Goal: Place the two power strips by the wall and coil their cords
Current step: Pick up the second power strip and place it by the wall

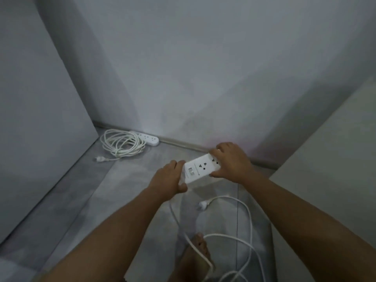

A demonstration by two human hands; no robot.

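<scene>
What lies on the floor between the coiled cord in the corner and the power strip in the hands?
Head view: only bare grey floor between coiled white cord and held white rectangular power strip.

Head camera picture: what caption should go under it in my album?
Both hands, left and right, hold a power strip near the wall, cord loose; another strip lies coiled behind.

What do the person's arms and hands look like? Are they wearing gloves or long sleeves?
No gloves and no long sleeves. The left hand and the right hand are both bare, and both forearms are bare right down to the bottom edge of the picture. No watch, ring or bracelet shows on either one. A bare foot shows on the floor below, with no shoe or sock on it.
</scene>
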